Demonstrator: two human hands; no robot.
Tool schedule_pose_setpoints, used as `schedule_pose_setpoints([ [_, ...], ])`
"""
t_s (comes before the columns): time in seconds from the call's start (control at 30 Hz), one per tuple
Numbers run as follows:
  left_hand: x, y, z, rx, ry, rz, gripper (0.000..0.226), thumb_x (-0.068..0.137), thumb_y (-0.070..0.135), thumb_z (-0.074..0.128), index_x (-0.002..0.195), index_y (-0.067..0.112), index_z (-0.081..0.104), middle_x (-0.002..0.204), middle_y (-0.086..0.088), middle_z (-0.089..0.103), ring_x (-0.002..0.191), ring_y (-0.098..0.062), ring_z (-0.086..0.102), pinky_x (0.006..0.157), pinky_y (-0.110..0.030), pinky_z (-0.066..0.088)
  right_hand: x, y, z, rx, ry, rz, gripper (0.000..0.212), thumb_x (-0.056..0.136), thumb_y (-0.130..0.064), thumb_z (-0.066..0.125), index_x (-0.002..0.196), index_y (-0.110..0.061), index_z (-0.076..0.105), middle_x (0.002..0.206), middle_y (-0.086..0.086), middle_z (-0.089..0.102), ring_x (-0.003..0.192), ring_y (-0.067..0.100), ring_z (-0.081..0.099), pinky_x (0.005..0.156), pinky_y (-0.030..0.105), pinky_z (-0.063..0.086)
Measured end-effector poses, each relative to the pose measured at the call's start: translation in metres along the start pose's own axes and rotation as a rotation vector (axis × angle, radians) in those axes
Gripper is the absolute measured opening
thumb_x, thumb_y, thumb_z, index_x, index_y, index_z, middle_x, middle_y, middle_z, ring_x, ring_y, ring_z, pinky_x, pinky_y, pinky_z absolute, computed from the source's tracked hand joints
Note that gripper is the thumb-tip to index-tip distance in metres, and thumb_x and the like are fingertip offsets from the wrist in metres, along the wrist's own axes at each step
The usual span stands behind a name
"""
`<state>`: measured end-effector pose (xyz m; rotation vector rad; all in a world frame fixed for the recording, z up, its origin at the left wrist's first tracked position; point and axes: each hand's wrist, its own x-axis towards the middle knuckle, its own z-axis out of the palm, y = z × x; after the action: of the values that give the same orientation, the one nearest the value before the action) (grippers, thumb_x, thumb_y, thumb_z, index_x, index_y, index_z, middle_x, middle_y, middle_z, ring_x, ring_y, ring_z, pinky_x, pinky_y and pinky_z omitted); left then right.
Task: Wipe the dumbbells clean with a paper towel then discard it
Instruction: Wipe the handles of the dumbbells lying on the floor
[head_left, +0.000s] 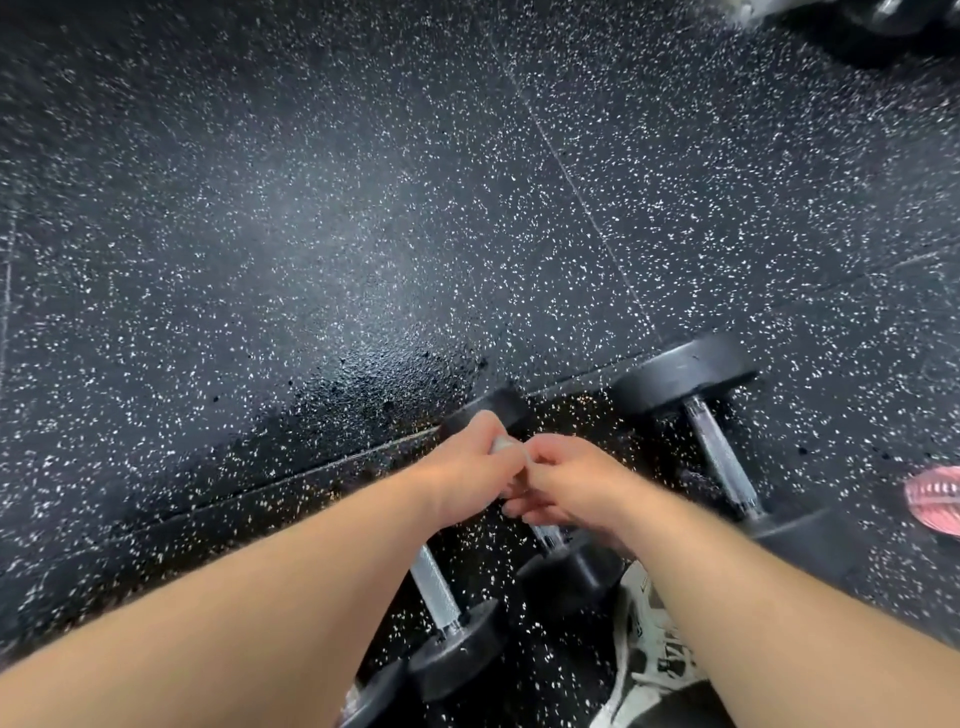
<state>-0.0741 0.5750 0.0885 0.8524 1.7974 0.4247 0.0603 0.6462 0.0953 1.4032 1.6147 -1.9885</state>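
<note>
Three black dumbbells with silver handles lie on the speckled rubber floor (311, 234). The largest dumbbell (719, 457) lies to the right, apart from my hands. A middle dumbbell (569, 569) runs under my hands, its far head (501, 408) just beyond my fingers. A third dumbbell (441, 613) lies nearest me, partly under my left forearm. My left hand (467, 470) and right hand (566, 480) meet over the middle dumbbell, both closed on a small wad of white paper towel (504, 446) that shows only between the fingers.
My white sneaker (649, 644) stands at the bottom right beside the dumbbells. A pink shoe (935, 499) shows at the right edge. Dark gym gear (893, 21) sits at the top right corner. A wet, shiny patch (374, 384) marks the floor left of the dumbbells.
</note>
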Motion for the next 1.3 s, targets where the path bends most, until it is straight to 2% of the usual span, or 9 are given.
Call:
schedule_pose_setpoints([
  [0.17, 0.014, -0.012, 0.016, -0.101, -0.072, -0.019, 0.034, 0.096, 0.055, 0.046, 0.118, 0.030, 0.042, 0.079, 0.002, 0.061, 0.063, -0.016, 0.058, 0.063, -0.029, 0.049, 0.014, 0.006, -0.010, 0.254, 0.081, 0.069, 0.024, 0.096, 0.000, 0.046, 0.112, -0.003, 0.064, 0.076, 0.004, 0.071, 0.065, 0.011, 0.069, 0.060, 0.025, 0.051],
  [0.37, 0.024, -0.028, 0.024, 0.035, -0.141, -0.040, 0.036, 0.103, 0.049, 0.044, 0.079, 0.023, 0.050, 0.065, 0.005, 0.050, 0.062, -0.016, 0.048, 0.066, -0.031, 0.041, 0.042, 0.012, -0.010, 0.264, 0.294, 0.245, 0.031, 0.090, -0.007, 0.044, 0.102, -0.001, 0.072, 0.069, 0.007, 0.064, 0.052, 0.012, 0.052, 0.049, 0.023, 0.042],
  [0.53, 0.030, -0.041, 0.031, 0.087, -0.204, -0.085, 0.034, 0.105, 0.044, 0.041, 0.091, 0.016, 0.054, 0.073, 0.003, 0.053, 0.072, -0.019, 0.052, 0.082, -0.040, 0.050, 0.064, 0.024, -0.005, 0.300, 0.343, 0.436, 0.034, 0.087, -0.009, 0.046, 0.103, 0.000, 0.075, 0.069, 0.008, 0.057, 0.045, 0.015, 0.045, 0.039, 0.021, 0.038],
  [0.7, 0.036, -0.048, 0.036, 0.128, -0.161, -0.131, 0.032, 0.105, 0.047, 0.037, 0.093, 0.020, 0.050, 0.079, 0.005, 0.054, 0.079, -0.019, 0.053, 0.079, -0.033, 0.045, 0.067, 0.032, -0.004, 0.314, 0.368, 0.293, 0.036, 0.083, -0.001, 0.034, 0.090, -0.005, 0.069, 0.067, 0.009, 0.052, 0.049, 0.014, 0.039, 0.043, 0.025, 0.034],
  [0.83, 0.049, -0.053, 0.039, 0.061, -0.071, -0.167, 0.039, 0.104, 0.051, 0.036, 0.090, 0.018, 0.051, 0.089, -0.003, 0.059, 0.085, -0.023, 0.054, 0.079, -0.034, 0.042, 0.089, 0.028, 0.000, 0.468, 0.377, 0.253, 0.030, 0.086, 0.006, 0.042, 0.094, 0.003, 0.070, 0.076, 0.014, 0.064, 0.055, 0.015, 0.054, 0.049, 0.026, 0.050],
  [0.97, 0.056, -0.059, 0.040, 0.113, -0.035, -0.225, 0.041, 0.104, 0.050, 0.036, 0.105, 0.012, 0.052, 0.109, -0.012, 0.064, 0.097, -0.028, 0.056, 0.078, -0.030, 0.036, 0.107, 0.026, 0.004, 0.684, 0.456, 0.375, 0.016, 0.094, 0.006, 0.048, 0.084, 0.004, 0.060, 0.073, 0.014, 0.063, 0.062, 0.018, 0.061, 0.082, 0.032, 0.061],
  [1.1, 0.060, -0.059, 0.039, 0.088, -0.032, -0.277, 0.045, 0.105, 0.046, 0.036, 0.119, 0.007, 0.055, 0.122, -0.017, 0.064, 0.113, -0.034, 0.059, 0.080, -0.030, 0.036, 0.115, 0.030, 0.005, 0.788, 0.480, 0.336, 0.014, 0.091, 0.008, 0.049, 0.087, 0.002, 0.061, 0.079, 0.016, 0.065, 0.068, 0.021, 0.065, 0.077, 0.032, 0.059],
  [1.2, 0.059, -0.057, 0.042, 0.043, -0.041, -0.287, 0.051, 0.098, 0.054, 0.047, 0.113, 0.006, 0.058, 0.115, -0.019, 0.069, 0.107, -0.035, 0.065, 0.077, -0.032, 0.042, 0.115, 0.038, 0.007, 0.687, 0.466, 0.219, 0.012, 0.088, 0.002, 0.052, 0.083, -0.007, 0.058, 0.080, 0.009, 0.062, 0.071, 0.021, 0.063, 0.076, 0.034, 0.057],
  [1.3, 0.056, -0.056, 0.039, 0.011, -0.131, -0.334, 0.064, 0.087, 0.058, 0.064, 0.116, 0.001, 0.058, 0.105, -0.021, 0.071, 0.092, -0.032, 0.071, 0.080, -0.038, 0.058, 0.107, 0.043, 0.014, 0.229, 0.486, 0.128, 0.020, 0.080, -0.012, 0.057, 0.096, -0.021, 0.063, 0.087, -0.001, 0.068, 0.081, 0.024, 0.065, 0.075, 0.039, 0.054],
])
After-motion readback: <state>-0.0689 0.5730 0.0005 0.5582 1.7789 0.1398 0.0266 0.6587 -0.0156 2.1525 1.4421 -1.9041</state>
